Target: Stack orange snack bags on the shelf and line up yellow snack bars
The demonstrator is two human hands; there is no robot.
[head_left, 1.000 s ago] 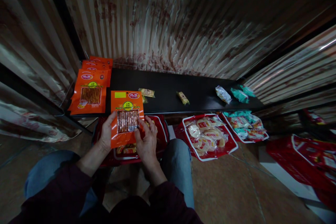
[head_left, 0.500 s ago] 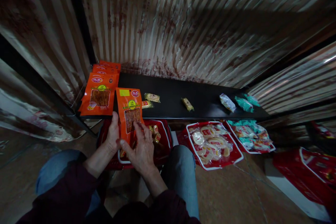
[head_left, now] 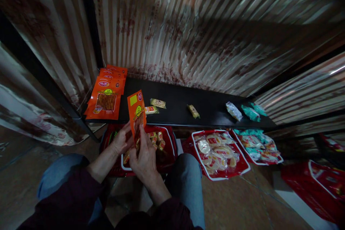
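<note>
Between my two hands, an orange snack packet point(head_left: 136, 113) stands upright and turned partly edge-on, in front of the black shelf point(head_left: 172, 113). My left hand point(head_left: 122, 140) grips its lower left edge. My right hand point(head_left: 145, 154) is closed on the lower right side, fingers against the printed front. Left of it on the shelf lies a stack of similar orange packets point(head_left: 105, 97). Small yellow wrapped snacks point(head_left: 158, 103) rest on the shelf just right of the packet. Below my hands is a red basket point(head_left: 172, 143) with gold-wrapped pieces, partly hidden by my hands.
Farther right on the shelf are another yellow snack point(head_left: 193, 111), a white packet point(head_left: 233, 110) and teal packets point(head_left: 250, 112). Below stand a basket of round wrapped snacks point(head_left: 215, 151) and one of teal-and-white packets point(head_left: 258, 147). A striped curtain point(head_left: 172, 25) hangs behind; a dark post point(head_left: 90, 18) rises at left.
The packet in my hands has turned from facing me nearly flat to an edge-on angle and looks narrower. My right hand has turned with it. The view has shifted slightly.
</note>
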